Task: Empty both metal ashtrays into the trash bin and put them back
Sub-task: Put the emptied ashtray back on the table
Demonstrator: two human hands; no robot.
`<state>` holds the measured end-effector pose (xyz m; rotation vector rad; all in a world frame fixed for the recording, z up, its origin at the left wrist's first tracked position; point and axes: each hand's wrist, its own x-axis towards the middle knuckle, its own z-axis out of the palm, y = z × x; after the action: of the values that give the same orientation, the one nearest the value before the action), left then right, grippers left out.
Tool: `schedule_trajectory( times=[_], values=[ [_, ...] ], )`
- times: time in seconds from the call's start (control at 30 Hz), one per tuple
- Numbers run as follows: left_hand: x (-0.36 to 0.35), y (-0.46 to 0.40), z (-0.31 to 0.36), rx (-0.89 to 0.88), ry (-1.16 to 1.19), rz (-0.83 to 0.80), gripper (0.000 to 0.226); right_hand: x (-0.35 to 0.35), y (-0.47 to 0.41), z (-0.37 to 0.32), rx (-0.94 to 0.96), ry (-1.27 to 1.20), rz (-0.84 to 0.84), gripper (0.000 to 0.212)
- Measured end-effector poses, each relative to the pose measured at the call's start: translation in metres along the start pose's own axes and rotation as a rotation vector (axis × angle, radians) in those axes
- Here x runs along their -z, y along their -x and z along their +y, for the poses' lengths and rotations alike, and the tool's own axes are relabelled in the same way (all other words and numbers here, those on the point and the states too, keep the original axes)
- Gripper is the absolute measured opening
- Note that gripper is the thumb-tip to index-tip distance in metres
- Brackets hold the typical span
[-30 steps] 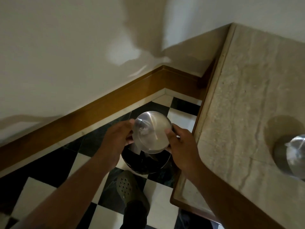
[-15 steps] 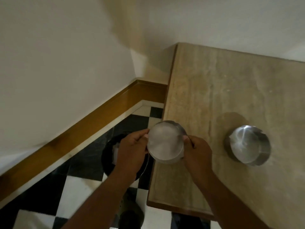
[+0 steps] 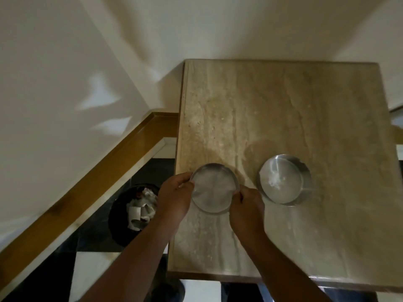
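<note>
Steel ashtray (image 3: 214, 188) pinched by its rim, my left hand (image 3: 174, 196) and right hand (image 3: 246, 205) curled over the stone tabletop (image 3: 283, 110).

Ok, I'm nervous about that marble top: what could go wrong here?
The held ashtray, gripped only at its rim by the left hand and right hand, sits near the table edge above the trash bin; a slip could drop it. The second ashtray shows white residue.
</note>
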<state>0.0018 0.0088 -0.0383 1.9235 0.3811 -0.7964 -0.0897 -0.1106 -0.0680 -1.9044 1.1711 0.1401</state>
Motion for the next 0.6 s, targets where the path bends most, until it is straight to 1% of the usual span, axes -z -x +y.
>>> schedule_trajectory(
  times=[0.1, 0.23, 0.27, 0.33, 0.4, 0.43, 0.47, 0.53, 0.57, 0.6],
  values=[
    [-0.001, -0.001, 0.000, -0.023, 0.010, 0.014, 0.039, -0.001, 0.000, 0.001, -0.003, -0.009, -0.002, 0.026],
    [-0.001, 0.010, 0.009, -0.103, -0.075, -0.001, 0.053, 0.003, 0.007, -0.006, -0.006, -0.021, -0.043, 0.026],
    [-0.003, 0.014, 0.013, -0.144, -0.109, 0.014, 0.052, 0.007, 0.010, -0.010, 0.001, -0.028, -0.042, 0.027],
    [-0.015, 0.020, 0.023, -0.261, -0.184, 0.116, 0.044, 0.021, 0.011, -0.018, -0.007, -0.056, -0.007, 0.034],
    [-0.030, 0.024, 0.031, -0.358, -0.267, 0.220, 0.017, 0.040, 0.006, -0.025, -0.024, -0.075, 0.026, 0.040],
    [-0.039, 0.026, 0.037, -0.374, -0.309, 0.230, 0.018, 0.051, 0.000, -0.027, -0.013, -0.061, 0.047, 0.039],
    [-0.052, 0.029, 0.044, -0.390, -0.338, 0.218, 0.025, 0.066, -0.007, -0.029, 0.011, -0.054, 0.076, 0.033],
    [-0.078, 0.038, 0.058, -0.402, -0.329, 0.156, 0.030, 0.097, -0.020, -0.033, 0.086, -0.044, 0.162, 0.008],
    [-0.086, 0.042, 0.062, -0.378, -0.302, 0.110, 0.031, 0.107, -0.026, -0.033, 0.116, -0.029, 0.200, 0.004],
    [-0.095, 0.044, 0.067, -0.325, -0.256, 0.056, 0.030, 0.117, -0.034, -0.030, 0.121, -0.014, 0.214, 0.007]
  ],
)
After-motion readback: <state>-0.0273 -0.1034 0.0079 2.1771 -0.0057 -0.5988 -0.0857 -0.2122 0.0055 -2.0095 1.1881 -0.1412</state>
